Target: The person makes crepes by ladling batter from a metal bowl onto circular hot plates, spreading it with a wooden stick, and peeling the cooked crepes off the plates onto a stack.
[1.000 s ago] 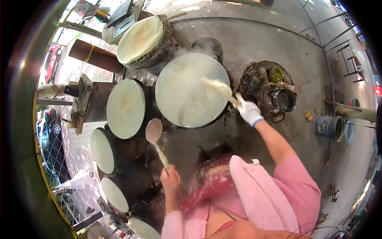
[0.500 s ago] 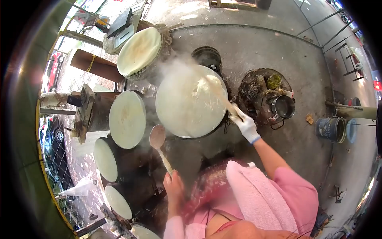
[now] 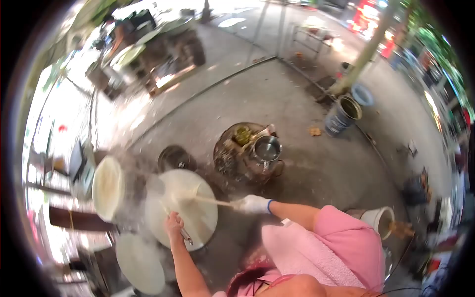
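My right hand [image 3: 251, 204], in a white glove with a blue cuff, is closed round the handle of a wooden paddle [image 3: 213, 200]. The paddle's far end lies over the pale mixture in a wide round pan [image 3: 204, 228], blurred by steam. Bare, my left hand [image 3: 174, 225] grips a ladle [image 3: 186, 236], whose handle end pokes out below the fist. That fist is above the pan's left part. Steam and blur partly hide the ladle's bowl.
Left of the pan are round pale-topped surfaces, one low [image 3: 140, 265] and one higher [image 3: 109, 188]. A dark bucket [image 3: 176, 158] stands behind. Beyond it, a round stand [image 3: 230, 166] carries a metal pot [image 3: 267, 148]. Farther right are a bucket [image 3: 341, 116] and a white bucket [image 3: 378, 222].
My view has turned rightward. The left hand has brought the ladle from beside the pan to above it. The right hand still grips the paddle, now lying flatter across the pan.
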